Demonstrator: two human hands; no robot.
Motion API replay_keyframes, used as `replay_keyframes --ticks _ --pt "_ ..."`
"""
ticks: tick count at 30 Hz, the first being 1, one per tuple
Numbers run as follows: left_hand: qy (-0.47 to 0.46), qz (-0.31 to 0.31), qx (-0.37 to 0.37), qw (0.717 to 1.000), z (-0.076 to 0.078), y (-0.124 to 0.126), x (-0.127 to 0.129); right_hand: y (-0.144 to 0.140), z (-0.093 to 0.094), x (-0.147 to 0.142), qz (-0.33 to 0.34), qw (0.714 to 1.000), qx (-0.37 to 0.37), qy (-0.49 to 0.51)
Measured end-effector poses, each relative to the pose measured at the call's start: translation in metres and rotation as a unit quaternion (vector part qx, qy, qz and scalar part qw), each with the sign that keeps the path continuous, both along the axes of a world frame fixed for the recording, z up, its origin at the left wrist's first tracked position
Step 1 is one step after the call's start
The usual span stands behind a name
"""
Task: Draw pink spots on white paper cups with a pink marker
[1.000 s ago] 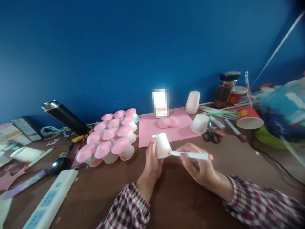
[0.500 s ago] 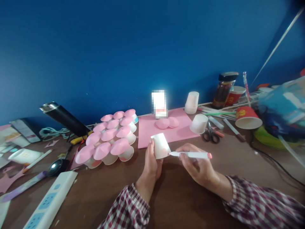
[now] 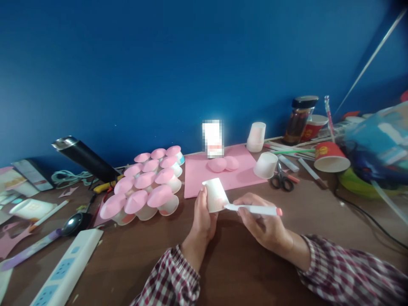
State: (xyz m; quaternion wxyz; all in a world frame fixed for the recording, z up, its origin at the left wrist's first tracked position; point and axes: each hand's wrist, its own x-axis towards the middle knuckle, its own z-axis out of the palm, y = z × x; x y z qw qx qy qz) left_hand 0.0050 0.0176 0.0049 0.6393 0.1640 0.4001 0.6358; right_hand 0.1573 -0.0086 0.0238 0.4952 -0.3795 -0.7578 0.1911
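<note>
A: Largest item? The brown table [image 3: 134,259], bearing a pink sheet [image 3: 197,174] and a cluster of pink-capped cups [image 3: 145,187].

B: And containers? A dark jar [image 3: 299,121], contents unclear; a red cup [image 3: 330,158] on its side, showing nothing inside.

A: Where is the work? At centre front. The left hand [image 3: 203,216] clasps a white paper cup [image 3: 216,194], tilted above the table.

B: Its handling? Probably light and easily crushed; best held gently around the wall.

A: The right hand [image 3: 263,223] pinches a white marker [image 3: 253,209], tip touching the cup.
</note>
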Motion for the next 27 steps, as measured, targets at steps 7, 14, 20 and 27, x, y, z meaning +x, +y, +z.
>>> replay_keyframes --ticks 7,14,20,27 --pt "0.0 -0.004 -0.003 1.0 0.0004 -0.0003 0.0009 0.0002 0.0008 0.0001 0.008 1.0 -0.013 0.001" --pt "0.01 0.003 0.007 1.0 -0.0013 -0.0001 -0.0001 -0.0008 -0.0009 -0.0001 -0.012 1.0 -0.013 0.008" --pt "0.018 -0.005 0.011 1.0 -0.0026 -0.0001 0.0005 -0.0008 -0.0016 -0.0011 0.023 1.0 0.008 -0.004" --pt "0.016 -0.001 0.013 1.0 -0.0025 -0.0005 0.0014 0.0002 -0.0003 -0.0004 0.005 1.0 0.003 -0.003"
